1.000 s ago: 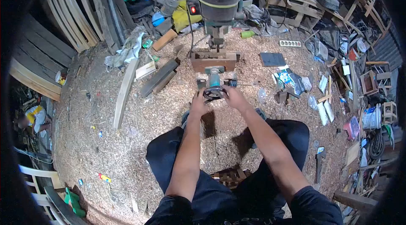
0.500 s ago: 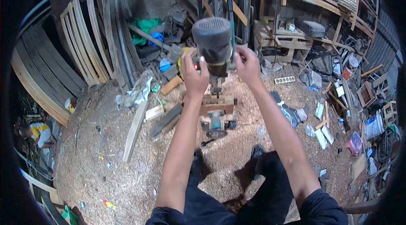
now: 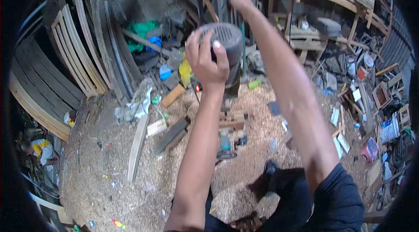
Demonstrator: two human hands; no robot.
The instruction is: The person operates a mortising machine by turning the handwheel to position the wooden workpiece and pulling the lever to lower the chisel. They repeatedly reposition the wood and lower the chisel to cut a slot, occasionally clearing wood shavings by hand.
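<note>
A drill press with a dark cylindrical motor housing [image 3: 224,35] stands in front of me, slotted vents on its top. My left hand [image 3: 207,61] is wrapped against the housing's left side, fingers spread and curled at the top rim. Raised beyond the housing, my right hand [image 3: 239,0] is at the upper part of the green post [image 3: 243,59]; its fingers are blurred and I cannot tell what they hold. Below the housing sit a wooden block [image 3: 231,120] and a green vise [image 3: 224,142]; the chuck is mostly hidden.
Wood shavings cover the floor [image 3: 109,158]. Curved wooden frames [image 3: 72,53] lean at the left, and a long board [image 3: 139,149] lies nearby. Scrap, a white bucket [image 3: 388,131] and a pink basket [image 3: 370,149] crowd the right. A person in yellow [image 3: 41,147] crouches at far left.
My right hand has left the housing's right side and moved up to the post. My left hand has moved up onto the housing. The view has shifted slightly.
</note>
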